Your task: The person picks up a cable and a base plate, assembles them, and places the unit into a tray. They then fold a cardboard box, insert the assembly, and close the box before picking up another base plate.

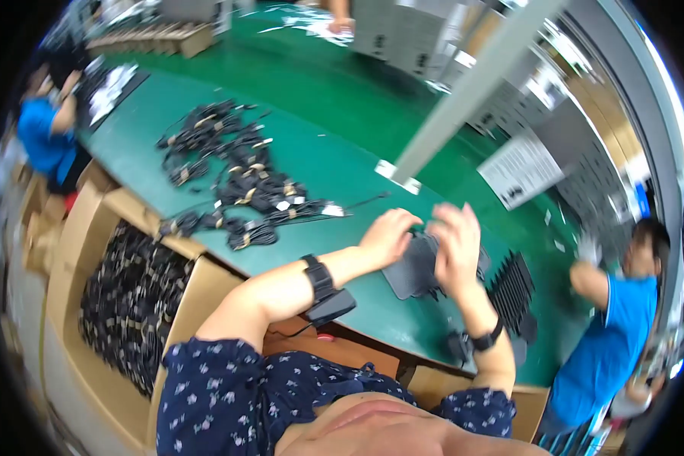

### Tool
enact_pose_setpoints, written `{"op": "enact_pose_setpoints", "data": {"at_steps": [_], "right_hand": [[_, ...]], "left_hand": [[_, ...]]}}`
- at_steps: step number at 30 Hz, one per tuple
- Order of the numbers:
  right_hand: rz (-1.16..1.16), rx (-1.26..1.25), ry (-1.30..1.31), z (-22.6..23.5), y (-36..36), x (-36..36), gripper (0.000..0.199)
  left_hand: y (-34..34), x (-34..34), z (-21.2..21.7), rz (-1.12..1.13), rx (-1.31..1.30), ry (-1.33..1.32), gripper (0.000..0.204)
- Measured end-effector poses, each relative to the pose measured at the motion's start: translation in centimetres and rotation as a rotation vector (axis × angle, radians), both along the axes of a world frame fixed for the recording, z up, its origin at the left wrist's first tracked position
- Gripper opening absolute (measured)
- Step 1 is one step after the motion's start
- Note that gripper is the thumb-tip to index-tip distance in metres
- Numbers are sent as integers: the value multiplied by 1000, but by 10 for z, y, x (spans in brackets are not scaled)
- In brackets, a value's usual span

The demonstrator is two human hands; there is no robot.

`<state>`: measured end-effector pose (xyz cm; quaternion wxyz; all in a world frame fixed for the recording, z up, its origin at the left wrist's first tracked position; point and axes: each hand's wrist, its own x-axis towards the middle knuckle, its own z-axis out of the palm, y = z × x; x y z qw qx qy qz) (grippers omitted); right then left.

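My left hand [390, 238] is over the green table at the upper left edge of a dark grey flat panel [410, 275], its fingers bent but apart. Whether the fingertips touch the panel cannot be made out. My right hand [457, 247] is raised at the panel's right side, fingers spread and a little blurred, with nothing visible in it. More dark parts lie partly hidden behind this hand. To its right, a row of thin black plates [512, 287] leans together on the table.
Bundled black cables [254, 186] lie heaped at the left of the table [342, 163]. An open carton [182, 304] full of cables stands at the near left. A grey post [463, 99] rises from the table. People in blue work at left [44, 129] and right [612, 327].
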<state>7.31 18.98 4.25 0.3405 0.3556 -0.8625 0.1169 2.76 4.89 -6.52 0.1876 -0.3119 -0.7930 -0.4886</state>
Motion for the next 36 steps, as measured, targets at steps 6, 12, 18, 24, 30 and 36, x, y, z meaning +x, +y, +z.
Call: {"op": "enact_pose_setpoints", "data": {"at_steps": [6, 12, 18, 24, 30, 36], "right_hand": [[642, 288, -423, -55, -58, 77, 16], [618, 139, -436, -77, -65, 76, 17], [574, 67, -473, -75, -61, 68, 17], [593, 29, -552, -80, -60, 69, 17], [537, -15, -649, -82, -56, 69, 15], [516, -134, -738, -91, -49, 62, 15]], "left_hand": [[-10, 12, -5, 47, 32, -74, 23], [-8, 15, -6, -7, -11, -112, 20], [-9, 14, -3, -54, 34, -151, 21], [-12, 18, -5, -37, 6, -110, 20], [-13, 18, 0, -14, -98, -86, 23], [-15, 14, 7, -61, -90, -74, 22]]}}
